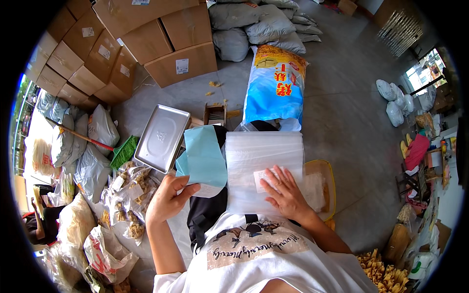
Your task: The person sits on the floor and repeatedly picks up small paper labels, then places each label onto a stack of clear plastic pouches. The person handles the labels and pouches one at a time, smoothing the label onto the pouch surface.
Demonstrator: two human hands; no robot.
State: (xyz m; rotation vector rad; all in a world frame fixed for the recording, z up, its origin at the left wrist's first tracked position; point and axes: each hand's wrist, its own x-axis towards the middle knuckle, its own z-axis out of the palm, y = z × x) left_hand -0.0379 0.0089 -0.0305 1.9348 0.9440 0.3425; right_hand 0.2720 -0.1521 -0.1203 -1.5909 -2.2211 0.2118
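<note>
On the person's lap lies a stack of clear plastic bags [263, 154]. A white printed label [261, 180] is on the top bag, and my right hand [284, 190] rests flat over its right part with the fingers a little spread. My left hand [170, 197] pinches the lower end of a light blue backing sheet [205, 155] between thumb and fingers; a white label portion [208, 190] shows at that end. More blue sheets [182, 164] lie beneath it, to the left of the bags.
A metal tray [162, 137] stands left of the knees, near a green broom [124, 152] and bagged dried goods [135, 186]. A large blue and yellow sack [274, 88] lies ahead. A yellow-rimmed tub [334, 190] is at the right. Cardboard boxes [183, 66] are stacked behind; another person's arm [38, 219] shows far left.
</note>
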